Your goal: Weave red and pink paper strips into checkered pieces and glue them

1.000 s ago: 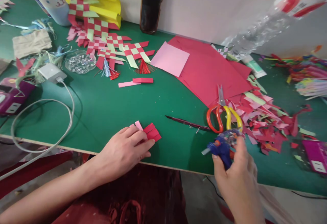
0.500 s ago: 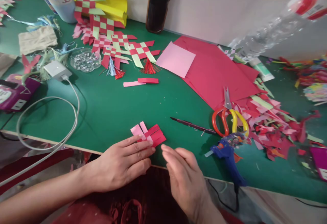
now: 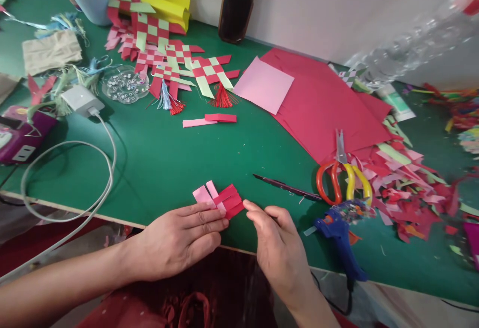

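A small woven piece of pink and red paper strips [image 3: 219, 199] lies near the front edge of the green table [image 3: 164, 153]. My left hand [image 3: 179, 238] lies flat with its fingers stretched out, fingertips pressing on the piece's near edge. My right hand [image 3: 279, 246] reaches in from the right, fingers loosely curled, its fingertips touching the red strip ends. A blue glue gun [image 3: 339, 236] lies on the table just right of my right hand.
Orange and yellow scissors [image 3: 342, 176] and a dark thin tool [image 3: 288, 188] lie right of the piece. Red sheets [image 3: 325, 103], a pink square [image 3: 264, 84], paper scraps [image 3: 404, 183], finished woven pieces [image 3: 172, 59], loose strips [image 3: 209, 119] and a white charger with cable [image 3: 80, 101] surround it.
My right hand set the glue gun down on the table and moved left to the woven piece. My left hand slid back, uncovering more of the piece.
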Motion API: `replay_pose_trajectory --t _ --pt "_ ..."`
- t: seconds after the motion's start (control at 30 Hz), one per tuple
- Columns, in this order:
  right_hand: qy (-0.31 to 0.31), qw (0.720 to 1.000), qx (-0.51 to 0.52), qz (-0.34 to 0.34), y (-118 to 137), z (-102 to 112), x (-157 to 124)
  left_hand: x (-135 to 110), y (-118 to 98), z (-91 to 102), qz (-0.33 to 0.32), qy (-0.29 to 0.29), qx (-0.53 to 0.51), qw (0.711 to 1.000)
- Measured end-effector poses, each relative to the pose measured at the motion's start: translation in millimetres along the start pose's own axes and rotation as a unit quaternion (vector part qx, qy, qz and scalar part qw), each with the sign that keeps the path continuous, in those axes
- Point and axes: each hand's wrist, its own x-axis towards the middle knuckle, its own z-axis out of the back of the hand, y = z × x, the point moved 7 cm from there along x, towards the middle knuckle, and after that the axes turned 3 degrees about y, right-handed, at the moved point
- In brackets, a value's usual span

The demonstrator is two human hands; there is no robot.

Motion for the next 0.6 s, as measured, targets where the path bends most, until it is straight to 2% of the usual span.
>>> replay_pose_trajectory --t 0.1,0.27,0.33,0.5,0.6 --pt "-0.032 0.999 0.024 -0.001 5 2 -1 0 0 -1.1 -0.006 0.000 0.008 1.000" --pt "0.013 0.999 0.017 0.047 33 -8 9 0 -1 1.1 -0.005 -0.010 0.011 1.000" --pt "0.018 0.999 0.004 0.035 31 -10 13 0 -1 0.3 -0.004 -0.001 0.008 1.000" --pt "0.005 0.998 -0.058 -0.018 8 -8 19 -1 0 -1.8 -0.009 0.011 0.010 1.000" --pt "0.009 0.997 -0.071 -0.017 5 -8 19 -2 1 -2.6 -0.008 0.011 0.013 1.000"
